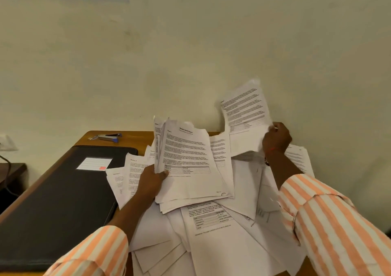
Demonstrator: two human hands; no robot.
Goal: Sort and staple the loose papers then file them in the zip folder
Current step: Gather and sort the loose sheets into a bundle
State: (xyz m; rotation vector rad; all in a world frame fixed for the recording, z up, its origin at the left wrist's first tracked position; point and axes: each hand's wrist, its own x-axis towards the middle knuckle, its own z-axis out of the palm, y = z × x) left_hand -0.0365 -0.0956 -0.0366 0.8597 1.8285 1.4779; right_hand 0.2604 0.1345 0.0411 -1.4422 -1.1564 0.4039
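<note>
Long shirt sleeves are noted on both arms: broad lengthwise stripes, pale orange alternating with off-white. The left sleeve [91, 252] is ended by a cuff well short of the left hand [151, 182]. The right sleeve [330, 216] is ended likewise short of the right hand [277, 137], with a cuff seam across the stripes. At the right wrist a thin red thread [271, 149] and, just beside it, a dark band [267, 161] are worn.
</note>
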